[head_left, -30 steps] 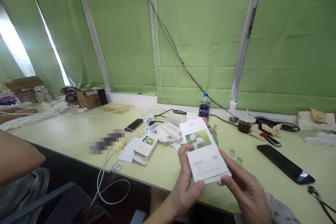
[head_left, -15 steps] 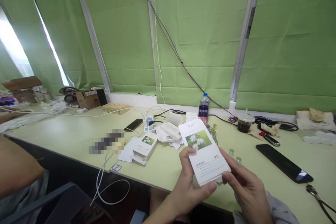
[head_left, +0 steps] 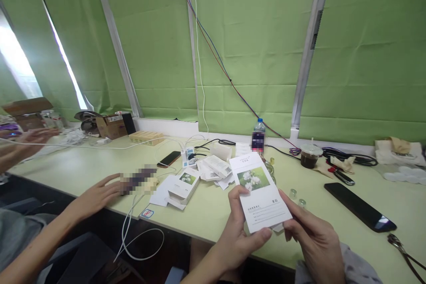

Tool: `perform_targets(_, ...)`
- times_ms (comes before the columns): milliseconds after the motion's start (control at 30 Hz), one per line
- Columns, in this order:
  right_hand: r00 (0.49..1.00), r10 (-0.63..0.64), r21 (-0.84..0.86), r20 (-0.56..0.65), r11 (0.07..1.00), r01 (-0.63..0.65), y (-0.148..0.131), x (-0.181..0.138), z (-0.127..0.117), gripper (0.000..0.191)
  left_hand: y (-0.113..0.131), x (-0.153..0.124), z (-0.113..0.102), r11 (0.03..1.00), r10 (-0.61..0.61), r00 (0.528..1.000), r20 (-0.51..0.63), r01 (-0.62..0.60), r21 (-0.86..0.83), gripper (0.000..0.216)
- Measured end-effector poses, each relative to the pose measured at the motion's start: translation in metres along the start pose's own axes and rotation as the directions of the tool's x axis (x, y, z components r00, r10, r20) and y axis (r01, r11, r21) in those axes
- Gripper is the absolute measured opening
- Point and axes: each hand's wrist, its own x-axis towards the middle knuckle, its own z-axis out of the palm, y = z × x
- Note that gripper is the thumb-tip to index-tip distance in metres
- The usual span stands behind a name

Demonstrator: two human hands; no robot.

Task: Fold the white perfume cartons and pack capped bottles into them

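Between my hands is a white paper carton [head_left: 262, 204] printed with white flowers on a green picture, tilted with its front towards me. My left hand [head_left: 238, 237] is closed on its left and lower edges, thumb along the bottom. My right hand [head_left: 313, 239] pinches its lower right side, where a small flap shows underneath. A similar white box [head_left: 183, 186] with the same flower picture lies on the table to the left, one flap out. Beyond the held carton are crumpled white printed packets [head_left: 213, 167]. Two small clear caps [head_left: 302, 203] stand right of it.
A black phone [head_left: 361, 206] and a lidded drink cup [head_left: 311, 156] are on the right. A bottle [head_left: 258, 137] stands behind. White cables [head_left: 128, 226] hang over the table's front edge. At left, a co-worker's hand [head_left: 103, 193] reaches to a blurred dark object [head_left: 138, 179].
My hands hold the carton almost as before, with only a slight shift. A co-worker's arm has come in at left, its hand now at the blurred object; another hand shows at the far left.
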Motion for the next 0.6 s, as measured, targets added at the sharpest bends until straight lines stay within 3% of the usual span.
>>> perform_targets(300, 0.999, -0.032, -0.044, 0.028, 0.998, 0.033, 0.002, -0.002, 0.0, 0.044, -0.002, 0.001, -0.006, 0.998, 0.022, 0.999, 0.033, -0.024, 0.052, 0.051)
perform_targets(533, 0.999, -0.035, -0.077, 0.036, 0.996, 0.038, 0.006, 0.0, 0.001, 0.041, -0.003, 0.0, -0.011, 0.993, -0.04, 0.998, -0.048, 0.045, 0.108, 0.041)
perform_targets(600, 0.997, 0.01, -0.134, 0.076, 0.991, 0.0, 0.008, 0.003, 0.001, 0.041, -0.003, 0.0, -0.015, 0.977, -0.043, 0.993, -0.105, 0.064, 0.202, 0.04)
